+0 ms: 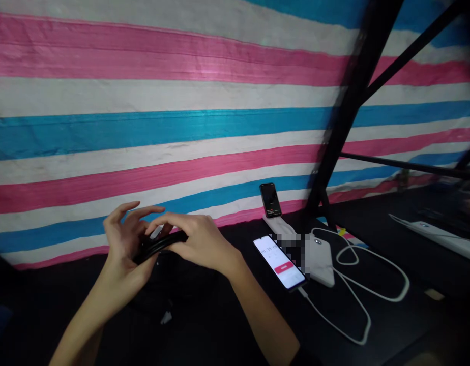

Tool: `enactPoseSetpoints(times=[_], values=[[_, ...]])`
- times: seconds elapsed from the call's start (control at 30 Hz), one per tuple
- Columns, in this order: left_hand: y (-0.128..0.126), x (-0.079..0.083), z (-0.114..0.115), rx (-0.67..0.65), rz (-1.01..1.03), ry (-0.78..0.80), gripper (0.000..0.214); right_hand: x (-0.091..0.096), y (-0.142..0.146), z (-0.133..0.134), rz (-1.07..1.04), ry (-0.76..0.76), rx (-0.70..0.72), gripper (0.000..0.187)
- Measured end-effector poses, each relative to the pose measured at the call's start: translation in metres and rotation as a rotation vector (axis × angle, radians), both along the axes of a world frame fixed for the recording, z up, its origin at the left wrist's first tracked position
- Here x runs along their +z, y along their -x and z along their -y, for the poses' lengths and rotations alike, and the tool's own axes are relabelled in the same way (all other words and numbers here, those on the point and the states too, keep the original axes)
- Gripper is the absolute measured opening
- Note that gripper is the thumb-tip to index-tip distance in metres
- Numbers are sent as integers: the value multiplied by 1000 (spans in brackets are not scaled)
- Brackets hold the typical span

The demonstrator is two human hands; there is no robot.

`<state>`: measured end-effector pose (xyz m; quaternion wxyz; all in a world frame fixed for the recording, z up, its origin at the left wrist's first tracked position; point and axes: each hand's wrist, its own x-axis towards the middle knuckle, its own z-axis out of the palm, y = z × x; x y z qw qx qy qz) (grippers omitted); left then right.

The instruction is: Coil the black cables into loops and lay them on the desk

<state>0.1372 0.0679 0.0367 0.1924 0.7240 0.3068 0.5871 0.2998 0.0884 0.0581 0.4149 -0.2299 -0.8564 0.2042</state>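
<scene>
A bundle of black cable [167,245] is held up in front of me between both hands. My left hand [124,244] is closed around the bundle's left end, with the upper fingers raised and curled. From the right, my right hand [200,239] grips the other end between thumb and bent fingers. A small pale piece [156,232] shows between the hands at the top of the bundle; what it is I cannot tell. Below them, another small pale piece [166,317] lies on the dark table [204,330], perhaps joined to dark cable that is hard to see.
Right of my hands lies a lit phone [283,264] plugged into a white cable [357,300]. Beside it is a white power bank [322,259]; a second phone [270,200] leans behind. A white power strip [441,238] lies farther right, past a black metal post [344,117]. Striped sheeting [162,91] hangs behind.
</scene>
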Motion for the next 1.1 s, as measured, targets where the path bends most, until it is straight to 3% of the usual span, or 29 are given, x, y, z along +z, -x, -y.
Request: enactPoseSetpoints(times=[0.17,0.3,0.4,0.5,0.63,0.77,0.87,0.93,1.1], values=[[7,1,-9,198,-135,201,35,1,-5,-4,-125,-37,-70,34],[16,2,-17,170,-206,373,25,-1,-4,-10,-319,-10,-115,31],[19,-1,-19,146,8,447,42,-7,2,-18,-409,94,-89,32],[20,0,-18,160,355,512,44,-14,10,-27,-453,290,-7,40],[20,11,-12,19,799,543,51,-20,19,-32,-545,518,62,25],[13,15,-11,-207,1055,549,52,-18,35,-22,-750,742,294,50],[3,7,-15,-329,985,553,54,-14,42,-14,-1015,819,203,52],[-3,1,-18,-352,927,571,54,-9,39,-12,-1077,837,119,48],[-13,-1,-17,-403,784,638,55,7,5,-22,-1021,934,273,43]])
